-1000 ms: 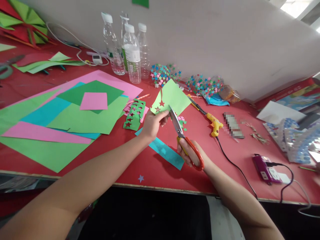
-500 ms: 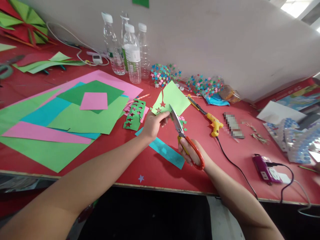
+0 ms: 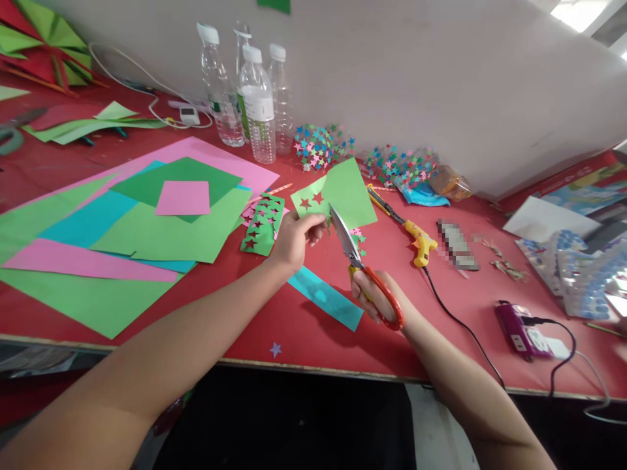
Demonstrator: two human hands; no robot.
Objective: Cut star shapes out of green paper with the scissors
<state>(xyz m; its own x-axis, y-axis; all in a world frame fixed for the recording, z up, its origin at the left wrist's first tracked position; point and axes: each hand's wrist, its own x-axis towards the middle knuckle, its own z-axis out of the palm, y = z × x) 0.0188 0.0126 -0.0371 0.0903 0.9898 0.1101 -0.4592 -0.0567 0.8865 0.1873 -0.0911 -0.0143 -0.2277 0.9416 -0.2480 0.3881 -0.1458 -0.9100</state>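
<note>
Just past the left hand's (image 3: pixel 290 245) fingertips, the green paper (image 3: pixel 351 196) has shifted: its larger part has swung out to the right, and the slit that ran up from a star hole (image 3: pixel 318 198) no longer shows. That seems to leave the cut edge harder to follow. The left hand pinches the paper's near edge; the right hand (image 3: pixel 369 301) is wrapped round the handles of the scissors (image 3: pixel 347 240), whose tips reach the paper close to the left fingers. How far the blades are apart, I cannot tell.

Below the paper, between the hands, lies a blue strip (image 3: pixel 337 308). Left of the left hand is a punched green card (image 3: pixel 262 235); small stars (image 3: pixel 362 249) sit behind the right hand, by the blades. Farther right, the glue gun (image 3: pixel 418 243) and its cord (image 3: pixel 458 318) flank that hand, perhaps limiting its swing outward
</note>
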